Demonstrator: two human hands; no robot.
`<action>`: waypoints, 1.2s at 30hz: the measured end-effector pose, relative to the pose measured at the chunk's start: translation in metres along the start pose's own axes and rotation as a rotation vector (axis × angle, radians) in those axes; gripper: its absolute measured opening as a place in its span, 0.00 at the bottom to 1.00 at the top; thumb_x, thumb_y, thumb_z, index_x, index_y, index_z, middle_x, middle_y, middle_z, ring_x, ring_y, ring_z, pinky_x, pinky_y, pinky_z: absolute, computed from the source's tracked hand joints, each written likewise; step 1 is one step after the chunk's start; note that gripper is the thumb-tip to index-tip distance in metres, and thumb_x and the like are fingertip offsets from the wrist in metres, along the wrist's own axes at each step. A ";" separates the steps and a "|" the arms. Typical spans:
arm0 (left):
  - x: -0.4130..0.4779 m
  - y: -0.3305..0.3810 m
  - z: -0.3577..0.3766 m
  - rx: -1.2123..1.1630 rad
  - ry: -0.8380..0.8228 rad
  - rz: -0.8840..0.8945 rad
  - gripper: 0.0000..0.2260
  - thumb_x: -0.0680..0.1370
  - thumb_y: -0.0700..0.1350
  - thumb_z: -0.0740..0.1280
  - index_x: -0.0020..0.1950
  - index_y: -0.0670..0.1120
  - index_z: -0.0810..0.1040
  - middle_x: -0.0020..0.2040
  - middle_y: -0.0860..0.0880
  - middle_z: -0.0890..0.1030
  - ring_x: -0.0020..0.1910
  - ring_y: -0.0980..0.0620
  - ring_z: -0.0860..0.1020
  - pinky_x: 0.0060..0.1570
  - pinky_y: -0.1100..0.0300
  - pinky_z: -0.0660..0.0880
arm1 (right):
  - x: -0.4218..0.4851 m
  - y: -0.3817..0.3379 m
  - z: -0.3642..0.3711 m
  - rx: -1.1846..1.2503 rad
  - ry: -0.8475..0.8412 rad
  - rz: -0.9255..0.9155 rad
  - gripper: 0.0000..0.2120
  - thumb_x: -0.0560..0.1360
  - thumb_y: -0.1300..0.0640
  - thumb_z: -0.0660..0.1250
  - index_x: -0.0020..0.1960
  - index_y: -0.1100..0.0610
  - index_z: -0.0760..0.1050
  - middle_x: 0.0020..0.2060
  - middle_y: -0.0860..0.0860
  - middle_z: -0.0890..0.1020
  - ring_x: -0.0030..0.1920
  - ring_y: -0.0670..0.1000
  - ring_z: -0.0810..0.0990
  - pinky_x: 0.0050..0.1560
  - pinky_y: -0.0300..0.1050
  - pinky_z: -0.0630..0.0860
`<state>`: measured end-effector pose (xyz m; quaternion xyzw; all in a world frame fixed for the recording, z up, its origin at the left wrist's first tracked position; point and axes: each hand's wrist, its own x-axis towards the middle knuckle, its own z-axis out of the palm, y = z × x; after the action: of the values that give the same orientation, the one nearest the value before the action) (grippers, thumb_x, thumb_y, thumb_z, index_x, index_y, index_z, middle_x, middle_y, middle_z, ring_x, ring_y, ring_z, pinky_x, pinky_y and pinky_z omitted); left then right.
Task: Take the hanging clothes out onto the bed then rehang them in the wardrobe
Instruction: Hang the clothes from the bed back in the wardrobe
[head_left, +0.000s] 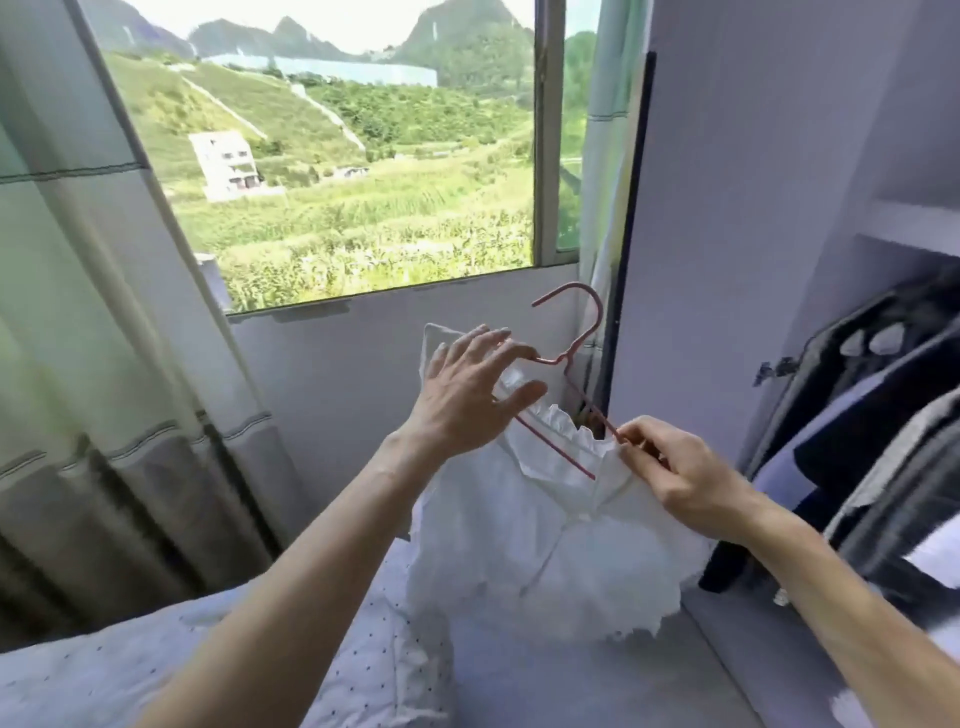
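Observation:
A white ruffled garment (545, 551) hangs in the air above the bed (582, 680), partly on a pink wire hanger (576, 353). My left hand (467, 395) holds the hanger's left arm and the fabric there between thumb and fingers. My right hand (670, 478) pinches the garment's frilled collar at the hanger's right arm. The hanger's hook points up and to the left. To the right stands the open wardrobe (898, 228), with dark clothes (872, 441) hanging inside.
A big window (332, 156) fills the wall ahead, with grey-green curtains (104, 415) on the left. The wardrobe's door (628, 260) stands edge-on just behind the hanger. A white dotted sheet (104, 670) lies on the bed at the lower left.

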<state>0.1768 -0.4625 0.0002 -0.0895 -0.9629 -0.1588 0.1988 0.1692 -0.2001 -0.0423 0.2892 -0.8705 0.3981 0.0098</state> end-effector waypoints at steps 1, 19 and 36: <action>0.011 0.010 0.006 -0.059 0.009 0.040 0.15 0.78 0.66 0.62 0.62 0.63 0.76 0.68 0.57 0.76 0.73 0.52 0.67 0.71 0.52 0.61 | -0.002 0.004 -0.005 -0.028 0.025 0.031 0.06 0.82 0.56 0.61 0.47 0.52 0.75 0.33 0.43 0.74 0.34 0.41 0.72 0.37 0.35 0.67; 0.076 0.147 0.159 -0.587 -0.265 0.270 0.09 0.79 0.58 0.66 0.48 0.54 0.81 0.37 0.57 0.82 0.38 0.55 0.76 0.42 0.57 0.68 | -0.164 0.075 -0.060 -0.404 0.265 0.774 0.12 0.81 0.53 0.60 0.60 0.40 0.77 0.49 0.41 0.83 0.50 0.45 0.79 0.51 0.43 0.74; 0.062 0.248 0.223 -0.412 -0.779 0.645 0.25 0.84 0.50 0.60 0.80 0.56 0.57 0.74 0.49 0.69 0.73 0.47 0.67 0.65 0.56 0.66 | -0.217 0.086 0.008 0.466 0.431 0.908 0.04 0.79 0.60 0.66 0.49 0.58 0.71 0.42 0.54 0.74 0.32 0.47 0.77 0.33 0.43 0.76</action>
<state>0.0999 -0.1482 -0.1016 -0.4697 -0.8379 -0.2304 -0.1554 0.3078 -0.0534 -0.1608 -0.2087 -0.7748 0.5947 -0.0490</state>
